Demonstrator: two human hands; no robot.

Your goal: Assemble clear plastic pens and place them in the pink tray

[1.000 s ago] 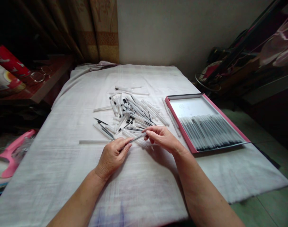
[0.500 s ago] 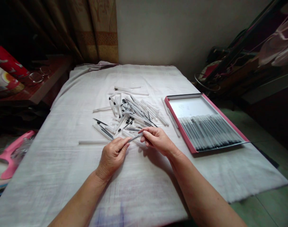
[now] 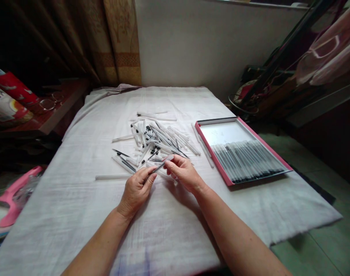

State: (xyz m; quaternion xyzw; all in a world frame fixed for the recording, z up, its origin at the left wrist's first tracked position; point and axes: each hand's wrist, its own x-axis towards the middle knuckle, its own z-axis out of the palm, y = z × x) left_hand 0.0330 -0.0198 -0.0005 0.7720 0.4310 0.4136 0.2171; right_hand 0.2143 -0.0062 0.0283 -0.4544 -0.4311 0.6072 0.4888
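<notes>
One slim pen (image 3: 159, 167) is being pinched by the left hand (image 3: 137, 188) and the right hand (image 3: 183, 173); pen parts (image 3: 166, 140) beyond are being partly hidden by them.

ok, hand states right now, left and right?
Left hand: closed, gripping the near end of a slim grey pen.
Right hand: closed, fingertips pinching the pen's far end.
</notes>
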